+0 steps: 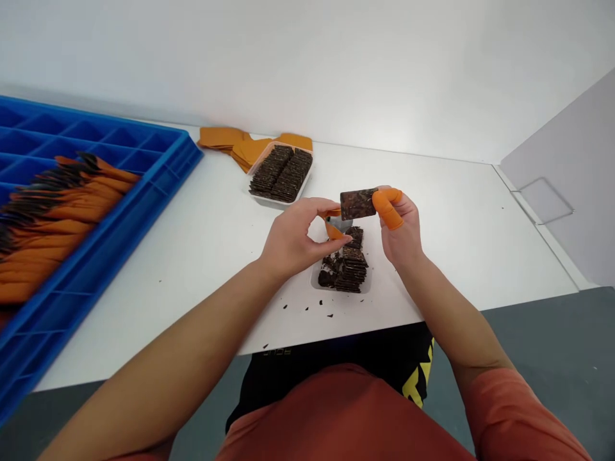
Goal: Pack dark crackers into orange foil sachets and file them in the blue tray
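Observation:
My left hand (305, 234) pinches an orange pouch (334, 230) between thumb and fingers, its mouth spread so that a silvery inside shows. In my right hand (396, 221), orange covers on the thumb and a finger grip a thin dark brown pressed slab (358, 205). The slab is level, its left end beside the pouch's mouth. Below both hands stands a clear plastic tub (314, 280) with stacked slabs (353, 269) and loose crumbs, partly hidden by my left hand.
A second tub (271, 203), packed with two rows of slabs, stands farther back by flat orange pouches (223, 137). At left a blue compartment crate (185, 150) holds many filled-looking orange pouches (72, 224). Dark crumbs (321, 303) dot the white table (211, 230).

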The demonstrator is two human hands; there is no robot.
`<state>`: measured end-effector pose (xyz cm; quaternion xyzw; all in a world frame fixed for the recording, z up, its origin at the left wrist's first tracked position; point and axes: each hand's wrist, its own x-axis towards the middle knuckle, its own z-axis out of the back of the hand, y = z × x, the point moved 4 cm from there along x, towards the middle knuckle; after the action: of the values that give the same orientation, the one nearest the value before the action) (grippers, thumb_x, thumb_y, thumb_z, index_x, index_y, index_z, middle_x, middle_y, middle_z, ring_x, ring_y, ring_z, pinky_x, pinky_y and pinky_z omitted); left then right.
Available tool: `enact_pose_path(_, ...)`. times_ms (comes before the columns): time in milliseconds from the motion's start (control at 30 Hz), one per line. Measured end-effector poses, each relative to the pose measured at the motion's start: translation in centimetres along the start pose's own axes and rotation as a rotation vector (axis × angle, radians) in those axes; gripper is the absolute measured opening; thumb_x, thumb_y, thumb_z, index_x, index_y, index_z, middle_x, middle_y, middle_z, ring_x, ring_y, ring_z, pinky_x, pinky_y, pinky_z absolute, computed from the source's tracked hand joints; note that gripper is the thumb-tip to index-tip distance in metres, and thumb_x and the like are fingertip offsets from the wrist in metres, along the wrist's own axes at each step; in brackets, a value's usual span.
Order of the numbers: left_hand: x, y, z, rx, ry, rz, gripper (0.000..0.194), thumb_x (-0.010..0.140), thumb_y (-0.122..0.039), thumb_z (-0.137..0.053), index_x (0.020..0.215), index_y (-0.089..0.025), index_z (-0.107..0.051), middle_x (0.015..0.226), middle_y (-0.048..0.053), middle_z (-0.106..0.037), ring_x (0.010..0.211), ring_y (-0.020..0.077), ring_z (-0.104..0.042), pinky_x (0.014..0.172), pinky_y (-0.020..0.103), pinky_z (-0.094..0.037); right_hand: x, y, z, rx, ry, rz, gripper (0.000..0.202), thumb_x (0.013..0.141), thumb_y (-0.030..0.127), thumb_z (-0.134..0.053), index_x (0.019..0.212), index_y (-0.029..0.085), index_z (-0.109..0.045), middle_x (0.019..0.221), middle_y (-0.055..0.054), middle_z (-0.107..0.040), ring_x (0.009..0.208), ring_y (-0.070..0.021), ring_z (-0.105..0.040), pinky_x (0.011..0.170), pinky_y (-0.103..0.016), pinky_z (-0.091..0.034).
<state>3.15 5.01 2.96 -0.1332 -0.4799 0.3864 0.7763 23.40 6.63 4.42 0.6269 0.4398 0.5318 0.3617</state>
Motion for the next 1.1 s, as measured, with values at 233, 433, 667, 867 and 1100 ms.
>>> enact_pose_path(233,-0.4,0.3,-0.6,0.014,-0.072,0.054,0.077,0.079,-0.044,-0.100,0.144,-0.022,-0.063,0.129,0.010,-0.077,0.098,0.0237,-0.077,0.093,0.043,-0.069,-1.3,1.5,-0.6,-0.064,-0.056,0.121,0.048,0.080,0.074,-0.092,0.080,0.029,-0.073,0.085,0.004,-0.068,0.085,-0.0134,-0.061,0.084,-0.035,-0.054)
enact_pose_path(433,-0.7,0.6,-0.8,0.027,-0.145,-0.011,0.085,0.082,-0.048,-0.098,0.152,-0.024,-0.054,0.142,0.013,-0.071,0.125,0.0325,-0.076,0.109,0.052,-0.066,-1.4,0.9,-0.7,-0.081,-0.021,0.030,0.043,0.081,0.066,-0.093,0.081,0.027,-0.073,0.085,0.004,-0.069,0.084,-0.0140,-0.061,0.085,-0.037,-0.052)
enact_pose_path(667,-0.5,0.5,-1.0,0.006,-0.086,0.038,0.084,0.084,-0.054,-0.096,0.151,-0.022,-0.057,0.142,0.013,-0.072,0.130,0.0339,-0.074,0.115,0.054,-0.063,-2.0,2.2,-0.7,-0.323,-0.099,0.141,0.034,0.093,0.048,-0.082,0.078,0.027,-0.061,0.083,0.002,-0.062,0.084,-0.0151,-0.059,0.086,-0.037,-0.052)
enact_pose_path(867,-0.3,0.3,-0.6,-0.028,-0.087,0.006,0.083,0.086,-0.063,-0.093,0.151,-0.024,-0.059,0.143,0.011,-0.073,0.129,0.0330,-0.070,0.113,0.057,-0.063,-1.5,1.5,-0.3,-0.251,-0.109,-0.015,0.042,0.086,0.059,-0.084,0.077,0.027,-0.057,0.081,0.003,-0.063,0.082,-0.0155,-0.059,0.090,-0.039,-0.052)
enact_pose_path(1100,-0.1,-1.0,-0.7,0.079,0.006,-0.143,0.057,0.094,-0.038,-0.081,0.145,-0.024,-0.060,0.135,0.010,-0.077,0.124,0.0309,-0.074,0.110,0.051,-0.060,-2.1,1.6,-0.9,-0.247,-0.070,-0.028,0.029,0.082,0.041,-0.086,0.073,0.026,-0.064,0.078,0.004,-0.063,0.079,-0.0138,-0.057,0.087,-0.039,-0.048)
